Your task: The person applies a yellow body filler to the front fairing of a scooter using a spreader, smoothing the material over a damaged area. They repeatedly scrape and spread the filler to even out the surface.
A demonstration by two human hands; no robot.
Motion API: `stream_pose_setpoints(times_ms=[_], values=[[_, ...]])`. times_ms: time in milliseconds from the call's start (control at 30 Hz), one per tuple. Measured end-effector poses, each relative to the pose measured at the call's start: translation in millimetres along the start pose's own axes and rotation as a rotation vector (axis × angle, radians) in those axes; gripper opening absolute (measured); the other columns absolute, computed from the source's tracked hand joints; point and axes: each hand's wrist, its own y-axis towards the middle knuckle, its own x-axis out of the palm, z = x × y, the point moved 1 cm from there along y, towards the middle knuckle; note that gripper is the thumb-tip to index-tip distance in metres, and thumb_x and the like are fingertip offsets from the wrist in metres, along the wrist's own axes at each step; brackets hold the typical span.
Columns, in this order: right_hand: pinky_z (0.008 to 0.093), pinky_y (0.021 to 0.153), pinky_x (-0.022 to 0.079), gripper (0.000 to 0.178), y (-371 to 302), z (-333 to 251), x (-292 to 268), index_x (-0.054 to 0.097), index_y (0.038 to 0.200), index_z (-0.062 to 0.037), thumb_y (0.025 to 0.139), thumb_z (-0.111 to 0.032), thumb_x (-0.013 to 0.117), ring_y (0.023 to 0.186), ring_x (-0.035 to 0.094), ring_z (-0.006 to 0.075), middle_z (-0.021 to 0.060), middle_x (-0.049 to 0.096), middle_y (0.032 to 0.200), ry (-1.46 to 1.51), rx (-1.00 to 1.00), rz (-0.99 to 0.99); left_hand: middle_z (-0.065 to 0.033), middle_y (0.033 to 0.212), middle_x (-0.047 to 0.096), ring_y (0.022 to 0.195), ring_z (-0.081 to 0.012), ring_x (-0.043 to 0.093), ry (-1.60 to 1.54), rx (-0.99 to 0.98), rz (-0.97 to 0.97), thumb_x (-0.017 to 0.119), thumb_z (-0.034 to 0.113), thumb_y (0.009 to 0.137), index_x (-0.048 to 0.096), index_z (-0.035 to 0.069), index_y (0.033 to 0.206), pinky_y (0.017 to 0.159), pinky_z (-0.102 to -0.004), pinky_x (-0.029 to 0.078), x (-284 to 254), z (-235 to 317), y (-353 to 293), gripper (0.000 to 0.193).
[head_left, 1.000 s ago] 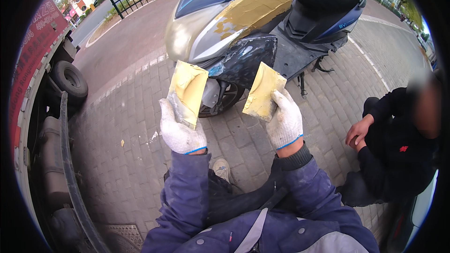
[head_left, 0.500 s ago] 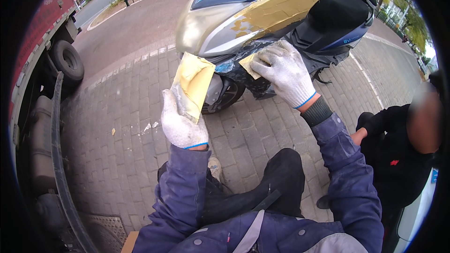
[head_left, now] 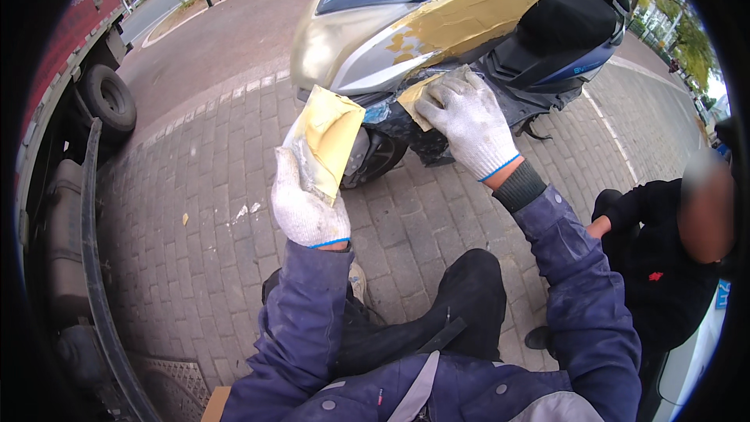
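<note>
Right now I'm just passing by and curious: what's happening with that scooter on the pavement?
A person in white work gloves sits by a scooter whose side panel is smeared with yellow filler. The right hand presses a yellow spreader against the lower bodywork. The left hand holds a filler-coated board up, clear of the scooter. Another person in black crouches on the right, and a truck stands on the left.

2 spreaders [head_left: 328, 141], 1 scooter [head_left: 437, 23]
</note>
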Motion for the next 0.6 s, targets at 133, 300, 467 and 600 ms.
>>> stream_pose_setpoints(times_ms=[133,300,467,600], values=[[0.0506,0.114,0.049,0.027,-10,-4,-18,0.078,0.111,-0.0122,0.085,-0.008,0.072,0.123,0.070,0.0310,0.0109,0.075,0.116,-0.025,0.001,-0.066,-0.0191,0.146,0.069,0.129,-0.0309,0.071,-0.018,0.020,-0.022,0.049,0.036,0.119,0.058,-0.004,0.149,0.108,-0.0454,0.059,-2,1,3,0.051],[0.0514,0.107,0.054,0.030,-19,12,-45,0.079,0.113,-0.0109,0.084,-0.007,0.072,0.116,0.074,0.0326,0.0123,0.078,0.115,-0.064,0.021,0.041,-0.0191,0.146,0.069,0.131,-0.0311,0.070,-0.017,0.007,-0.001,0.048,0.036,0.120,0.057,-0.005,0.151,0.110,-0.0444,0.058,-3,3,0,0.052],[0.0518,0.108,0.054,0.034,-8,31,-29,0.079,0.116,-0.0098,0.083,-0.005,0.073,0.118,0.071,0.0334,0.0128,0.076,0.117,-0.083,-0.009,0.079,-0.0193,0.148,0.067,0.133,-0.0313,0.069,-0.021,-0.012,-0.081,0.046,0.035,0.121,0.054,-0.005,0.154,0.113,-0.0439,0.056,4,2,-2,0.052],[0.0512,0.108,0.054,0.033,-12,36,-14,0.079,0.115,-0.0087,0.083,-0.006,0.073,0.118,0.070,0.0341,0.0127,0.075,0.116,-0.059,-0.033,0.083,-0.0199,0.151,0.065,0.134,-0.0314,0.068,-0.019,-0.012,-0.146,0.044,0.035,0.121,0.052,-0.006,0.155,0.113,-0.0438,0.056,7,-2,-4,0.054]])
